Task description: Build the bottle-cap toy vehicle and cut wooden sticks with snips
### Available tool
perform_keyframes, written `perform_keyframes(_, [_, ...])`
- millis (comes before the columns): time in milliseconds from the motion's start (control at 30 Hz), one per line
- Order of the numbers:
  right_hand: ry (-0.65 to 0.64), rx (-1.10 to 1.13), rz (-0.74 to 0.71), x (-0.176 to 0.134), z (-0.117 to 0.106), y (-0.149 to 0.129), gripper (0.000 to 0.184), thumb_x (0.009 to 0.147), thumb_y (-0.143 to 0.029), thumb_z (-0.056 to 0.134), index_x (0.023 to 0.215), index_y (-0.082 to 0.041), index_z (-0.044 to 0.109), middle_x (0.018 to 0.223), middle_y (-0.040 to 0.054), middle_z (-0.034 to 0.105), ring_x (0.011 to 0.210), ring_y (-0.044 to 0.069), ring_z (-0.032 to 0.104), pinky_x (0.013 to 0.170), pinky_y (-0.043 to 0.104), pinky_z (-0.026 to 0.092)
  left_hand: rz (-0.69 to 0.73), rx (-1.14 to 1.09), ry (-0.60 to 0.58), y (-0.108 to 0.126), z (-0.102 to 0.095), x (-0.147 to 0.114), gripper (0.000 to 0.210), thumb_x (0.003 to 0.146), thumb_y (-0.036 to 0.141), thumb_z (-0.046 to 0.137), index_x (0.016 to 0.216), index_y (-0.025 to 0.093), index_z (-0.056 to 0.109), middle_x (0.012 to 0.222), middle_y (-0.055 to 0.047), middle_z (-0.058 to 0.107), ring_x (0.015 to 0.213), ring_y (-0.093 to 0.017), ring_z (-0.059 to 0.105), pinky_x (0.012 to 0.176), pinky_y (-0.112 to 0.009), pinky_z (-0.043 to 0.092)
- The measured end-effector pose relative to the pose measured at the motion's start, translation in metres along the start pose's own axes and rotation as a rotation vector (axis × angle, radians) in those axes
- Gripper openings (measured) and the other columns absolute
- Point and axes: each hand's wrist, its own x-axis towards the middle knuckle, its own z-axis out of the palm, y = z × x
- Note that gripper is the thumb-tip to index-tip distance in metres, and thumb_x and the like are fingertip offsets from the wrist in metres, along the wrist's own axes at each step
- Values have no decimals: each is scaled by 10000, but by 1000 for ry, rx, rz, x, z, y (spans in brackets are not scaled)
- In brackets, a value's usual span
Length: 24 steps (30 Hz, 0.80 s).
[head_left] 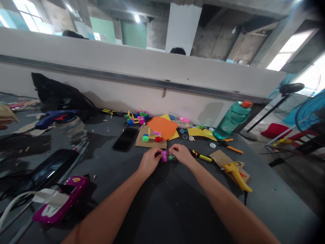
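My left hand point(150, 162) is closed in a pinch on a small shiny purple plastic piece point(165, 156), just above the dark tabletop. Opposite it, the fingers of my right hand point(182, 154) are bent together beside the purple piece; what they pinch is hidden. Right under those fingertips shows a small green round piece point(171, 157). Behind my hands, a small wheeled model point(151, 137) with green and red caps and yellow sticks sits on a cardboard piece point(142, 141), by an orange sheet point(164, 126).
A black phone point(125, 139) lies left of the cardboard. To the right are a yellow-black cutter point(203, 156), a yellow glue gun point(237, 175), orange-handled pliers point(234, 149) and a teal bottle point(231, 120). A magenta power strip point(62, 200) and a blue glue gun point(57, 118) occupy the left.
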Motion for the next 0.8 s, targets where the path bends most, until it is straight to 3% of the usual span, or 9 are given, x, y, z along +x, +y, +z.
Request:
perform_keyframes(100, [-45,-19,20,9,-2,-5,220,744,-273,504,594,-190,642,585,-7,642,552,118,561,524,210,372,-10,7,28,-1,-1,0,156,763,163,548,873,218,644,866,-3,672,822,-162,607,738,-275,460])
perform_keyframes(300, [-110,1,20,18,4,-14,108,622,-247,646,699,-188,695,632,-6,673,569,124,587,520,196,389,-8,71,113,0,-6,1,139,766,168,565,868,209,650,857,-11,670,818,-172,600,747,-293,452])
perform_keyframes(400, [-111,15,21,21,5,-17,113,660,-236,611,704,-189,704,645,2,685,582,129,602,526,198,396,28,115,138,1,-9,2,155,774,151,554,885,208,646,872,-16,664,831,-172,592,754,-295,450])
perform_keyframes(533, [-89,21,24,20,3,-19,208,747,-220,506,722,-198,711,670,2,695,634,126,619,563,200,406,54,149,130,3,-12,2,158,788,160,542,898,215,640,883,-13,659,845,-170,584,762,-291,447])
perform_keyframes(667, [-94,3,13,15,0,-21,126,659,-215,622,744,-208,714,705,-9,698,692,134,621,599,198,405,65,149,118,4,-11,2,178,782,136,534,899,220,639,891,-4,658,858,-164,582,778,-279,438])
perform_keyframes(800, [-136,23,-5,11,0,-24,163,631,-245,668,784,-201,706,717,-15,695,687,123,623,589,185,407,59,142,120,3,-9,2,182,778,129,542,906,218,636,897,-5,657,863,-161,583,782,-273,438])
